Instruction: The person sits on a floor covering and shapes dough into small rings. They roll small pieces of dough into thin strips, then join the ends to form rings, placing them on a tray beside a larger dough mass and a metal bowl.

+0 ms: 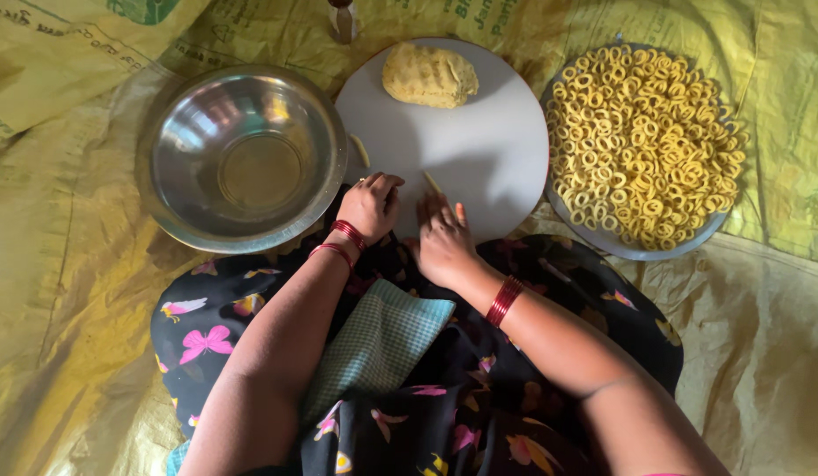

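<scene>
Rolling a thin strip of dough on the round white board, I keep both hands low at its near edge.

Fingers of my right hand (442, 238) lie nearly flat on the dough strip (433, 183), pinning rather than gripping it; my left hand (370, 204) is loosely curled beside it, and I cannot tell whether it holds anything. Farther up the board (488, 150) sits the dough lump (429, 75), within reach. A steel bowl (243, 157) stands left, the tray of finished rings (642, 141) right.

Red bangles (348, 234) on both wrists; black dress (444, 397) (pink butterfly print).
</scene>
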